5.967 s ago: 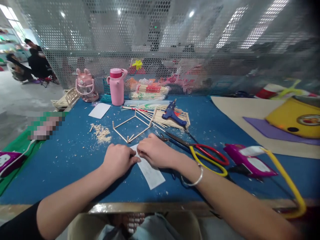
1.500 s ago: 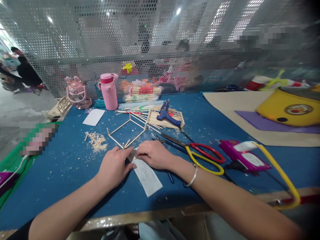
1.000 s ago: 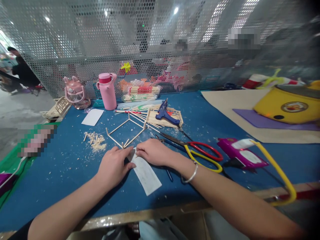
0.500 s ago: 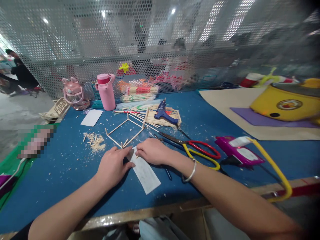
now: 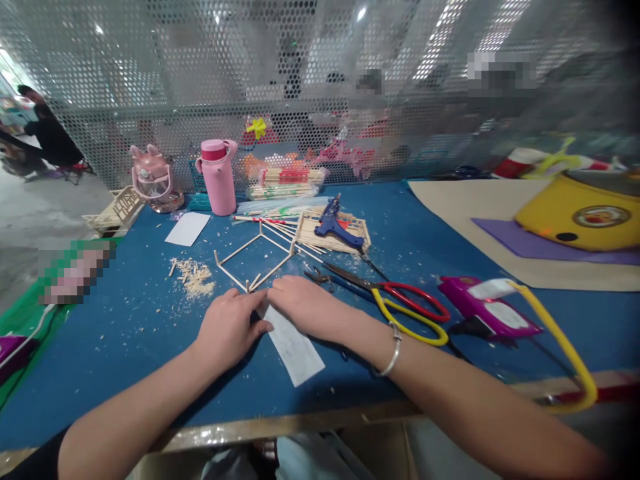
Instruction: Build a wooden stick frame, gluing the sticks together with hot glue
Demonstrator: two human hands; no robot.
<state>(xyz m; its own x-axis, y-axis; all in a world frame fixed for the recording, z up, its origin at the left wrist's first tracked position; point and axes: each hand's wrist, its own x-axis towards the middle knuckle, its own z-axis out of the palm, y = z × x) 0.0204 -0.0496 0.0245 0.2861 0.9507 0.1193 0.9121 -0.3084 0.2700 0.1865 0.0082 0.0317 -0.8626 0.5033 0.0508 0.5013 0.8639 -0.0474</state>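
Note:
My left hand [image 5: 227,328] lies on the table with its index finger stretched towards the near corner of a thin wooden-stick frame [image 5: 233,274]. Its thumb rests apart, on a white paper strip [image 5: 295,353]. My right hand [image 5: 303,303], wearing a silver bangle [image 5: 395,350], is curled over the upper end of that strip, its fingertips meeting my left index finger. What those closed fingers grip is hidden. The frame is a many-sided outline with short uprights at its corners. Right of my right hand lie scissors [image 5: 407,307] with red and yellow handles, beside dark pliers [image 5: 320,275].
A blue glue gun [image 5: 334,227] rests on a stick panel [image 5: 305,233]. Wood scraps [image 5: 194,277] and a white card [image 5: 188,229] lie left. A pink bottle [image 5: 219,183] stands behind. Rightward are a purple device [image 5: 485,308], a yellow-framed saw [image 5: 557,340] and a yellow bag [image 5: 580,213].
My right hand has turned over and moved slightly up and left, its fingertips now against my left index finger. My left hand stays nearly in place. The view has shifted a little.

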